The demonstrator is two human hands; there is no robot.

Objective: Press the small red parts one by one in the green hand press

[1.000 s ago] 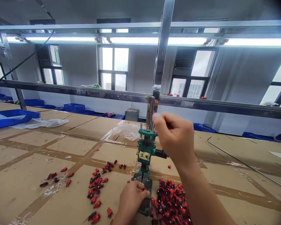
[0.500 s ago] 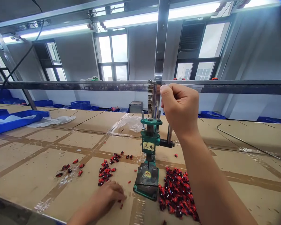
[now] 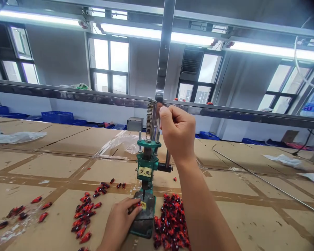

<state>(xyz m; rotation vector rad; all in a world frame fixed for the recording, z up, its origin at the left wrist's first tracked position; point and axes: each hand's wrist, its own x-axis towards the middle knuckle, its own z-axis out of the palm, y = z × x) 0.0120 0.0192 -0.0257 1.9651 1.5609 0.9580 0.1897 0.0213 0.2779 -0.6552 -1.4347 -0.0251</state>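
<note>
A green hand press [image 3: 148, 162] with a coil spring and a "2#" label stands on the cardboard-covered table. My right hand [image 3: 178, 130] is closed in a fist round the upper end of the press lever, most of which it hides. At the press base [image 3: 143, 221], my left hand [image 3: 122, 216] pinches a small red and dark piece [image 3: 138, 204] beside the yellow spot [image 3: 143, 205] under the punch. A dense pile of red and dark pieces [image 3: 172, 221] lies right of the base, and a looser group [image 3: 85, 216] lies to the left.
Several more red pieces [image 3: 42, 217] lie at the far left. A long thin metal rod [image 3: 251, 179] crosses the table on the right. Clear plastic film [image 3: 127, 143] lies behind the press. A metal rail [image 3: 107, 99] and upright post [image 3: 164, 59] stand behind. Blue bins [image 3: 57, 116] line the back.
The view has turned to the right. My left hand has moved from the table onto the press base, where a small red piece now shows between its fingers. My right hand remains at the lever.
</note>
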